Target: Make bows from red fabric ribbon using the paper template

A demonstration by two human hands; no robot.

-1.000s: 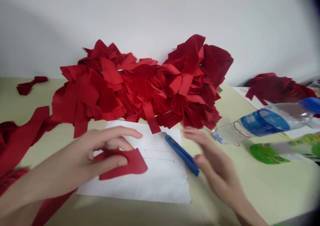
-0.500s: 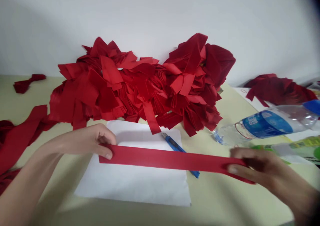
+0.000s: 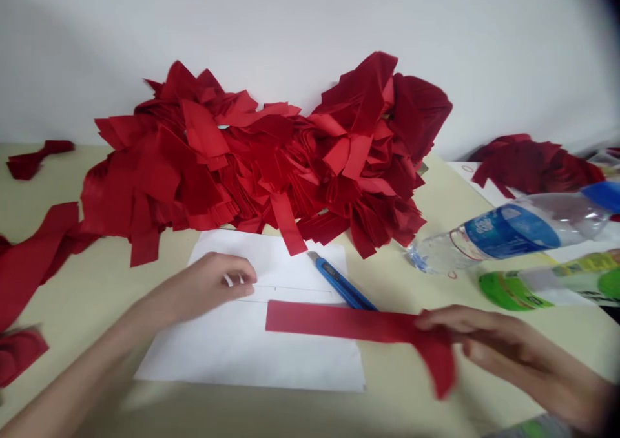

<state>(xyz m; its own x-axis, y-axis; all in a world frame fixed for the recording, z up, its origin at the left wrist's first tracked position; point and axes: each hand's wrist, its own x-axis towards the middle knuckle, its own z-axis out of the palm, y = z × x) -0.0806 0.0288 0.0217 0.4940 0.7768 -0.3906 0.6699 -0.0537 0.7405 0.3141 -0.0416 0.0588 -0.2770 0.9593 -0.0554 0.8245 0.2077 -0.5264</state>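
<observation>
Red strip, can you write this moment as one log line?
right hand: touching red strip | left hand: over white paper, off strip | blue cutter: partly hidden by strip

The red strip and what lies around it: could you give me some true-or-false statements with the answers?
1. The right hand holds the red strip. True.
2. The left hand grips the strip's other end. False: its fingertips are apart from the strip.
3. The blue cutter lies partly on the white paper. True.
4. The big red pile lies beyond the paper, toward the wall. True.
5. The bottle with the blue cap is left of the big red pile. False: it is on the right.
</observation>
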